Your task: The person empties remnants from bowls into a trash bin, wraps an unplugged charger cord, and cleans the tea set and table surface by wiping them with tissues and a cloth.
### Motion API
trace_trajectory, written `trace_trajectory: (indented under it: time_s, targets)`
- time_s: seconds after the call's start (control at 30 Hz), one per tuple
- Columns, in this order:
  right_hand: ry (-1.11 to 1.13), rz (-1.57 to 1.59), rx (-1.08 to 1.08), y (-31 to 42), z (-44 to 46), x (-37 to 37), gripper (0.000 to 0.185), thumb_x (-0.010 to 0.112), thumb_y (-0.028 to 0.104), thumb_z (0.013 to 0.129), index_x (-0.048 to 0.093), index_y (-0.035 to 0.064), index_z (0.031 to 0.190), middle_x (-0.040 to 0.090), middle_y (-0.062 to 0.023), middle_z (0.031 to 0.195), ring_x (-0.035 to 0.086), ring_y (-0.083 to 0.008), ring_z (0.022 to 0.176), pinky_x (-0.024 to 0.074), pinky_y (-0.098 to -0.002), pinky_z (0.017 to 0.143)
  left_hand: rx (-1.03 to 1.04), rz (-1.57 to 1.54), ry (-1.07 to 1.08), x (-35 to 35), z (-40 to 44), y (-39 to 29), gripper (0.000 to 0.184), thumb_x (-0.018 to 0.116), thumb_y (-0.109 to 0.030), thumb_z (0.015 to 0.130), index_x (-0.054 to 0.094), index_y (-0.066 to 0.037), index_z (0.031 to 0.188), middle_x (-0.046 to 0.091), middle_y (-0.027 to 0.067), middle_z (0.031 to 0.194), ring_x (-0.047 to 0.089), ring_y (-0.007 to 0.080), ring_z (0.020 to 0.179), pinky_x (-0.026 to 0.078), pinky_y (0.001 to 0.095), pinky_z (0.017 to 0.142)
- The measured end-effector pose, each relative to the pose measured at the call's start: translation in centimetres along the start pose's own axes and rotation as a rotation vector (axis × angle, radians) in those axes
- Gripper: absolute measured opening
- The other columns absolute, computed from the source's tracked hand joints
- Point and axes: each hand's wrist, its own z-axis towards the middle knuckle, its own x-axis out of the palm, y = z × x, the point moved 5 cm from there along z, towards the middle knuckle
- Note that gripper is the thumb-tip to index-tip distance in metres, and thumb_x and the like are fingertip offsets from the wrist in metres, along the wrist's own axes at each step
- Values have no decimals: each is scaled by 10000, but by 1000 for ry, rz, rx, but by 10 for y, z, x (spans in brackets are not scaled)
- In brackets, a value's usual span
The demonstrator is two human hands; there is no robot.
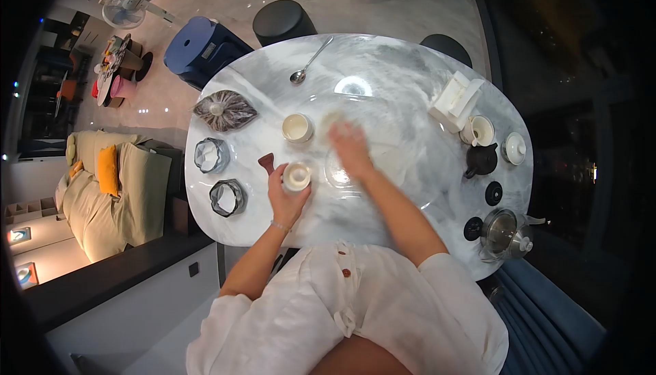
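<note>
My left hand [287,201] is wrapped round a small pale cup [296,177] near the front of the marble-patterned table. A brown, flat-ended piece [266,162] shows just beside its fingers; I cannot make out its kind. Farther back stands a white cup [297,128] with a pale inside. My right hand [350,148] is over the table to the right of the cups, blurred by motion. Something pale [333,121] shows at its fingertips, too smeared to name. Below this hand, a clear round shape [339,172] is on the tabletop, partly lost in glare.
On the left are a dark wrapped bundle [225,110] and two faceted glasses [212,155]. A spoon [311,60] lies at the back. At the right stand a white box [456,101], a white pitcher [477,131], a dark teapot [482,160], a lidded white cup [513,148] and a glass kettle [502,233].
</note>
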Motion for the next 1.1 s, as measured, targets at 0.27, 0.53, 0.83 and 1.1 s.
trace_trajectory:
  time_s: [0.27, 0.53, 0.83, 1.1]
  targets:
    - [231, 65, -289, 31, -82, -3, 568, 455, 25, 789, 390, 127, 1344, 311, -31, 1441, 199, -217, 1365, 116, -449, 1115, -54, 33, -41, -37, -35, 15, 621, 787, -185, 605, 502, -9, 1128, 553, 123, 1064, 531, 259, 950, 422, 339, 798]
    - [-197, 147, 260, -40, -44, -29, 479, 466, 28, 788, 482, 109, 1260, 389, -73, 1387, 288, -277, 1315, 181, -435, 1088, 50, -13, -9, -26, -32, -8, 619, 785, -176, 602, 503, -13, 1129, 553, 125, 1050, 530, 260, 927, 425, 344, 786]
    - [-245, 41, 221, -34, -156, -38, 460, 446, 4, 774, 519, 91, 1220, 440, -81, 1339, 321, -310, 1287, 250, -442, 1058, 291, -15, 219, 79, 26, -63, 666, 796, -197, 611, 486, -16, 1172, 540, 125, 1069, 535, 231, 893, 438, 322, 769]
    - [-335, -40, 734, -52, -320, -60, 470, 457, 65, 830, 436, 68, 1299, 316, -151, 1414, 221, -427, 1303, 168, -544, 1053, 462, -117, 553, 259, -4, -153, 678, 766, -120, 590, 467, -13, 1189, 537, 184, 1124, 501, 356, 1035, 402, 401, 913]
